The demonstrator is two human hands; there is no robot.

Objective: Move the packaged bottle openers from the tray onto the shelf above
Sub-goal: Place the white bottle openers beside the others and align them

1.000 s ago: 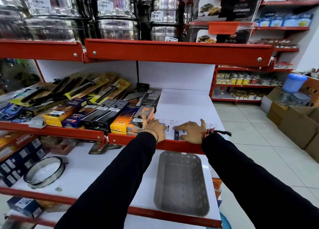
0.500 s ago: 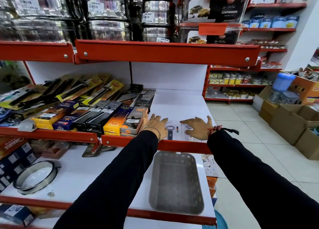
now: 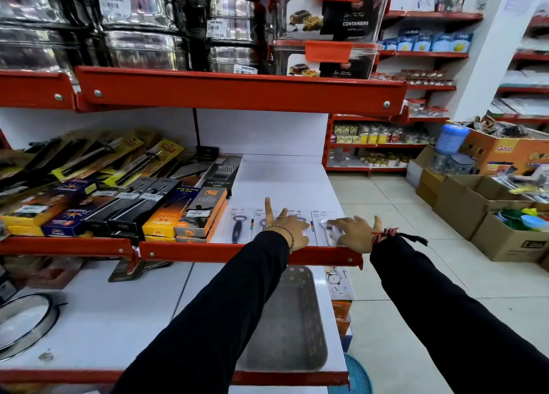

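Note:
Several packaged bottle openers (image 3: 238, 225) lie flat in a row at the front of the white shelf (image 3: 285, 182), just behind its red lip. My left hand (image 3: 289, 225) rests palm down on the middle packs, index finger pointing away, fingers spread. My right hand (image 3: 356, 230) lies flat on the rightmost pack (image 3: 328, 230), fingers spread and pointing left. Neither hand grips anything. The grey metal tray (image 3: 292, 328) sits on the shelf below, partly hidden by my left sleeve; nothing shows in its visible part.
Boxed lighters (image 3: 202, 215) and graters (image 3: 222, 170) crowd the shelf left of the openers. Steel tins and container boxes (image 3: 326, 22) fill the shelf above. A metal ring (image 3: 23, 322) lies lower left. Cardboard boxes (image 3: 487, 212) stand on the tiled floor at right.
Both hands have spread apart along the row: the left now lies on the middle packs, the right slid to the rightmost pack. More openers show uncovered at the left.

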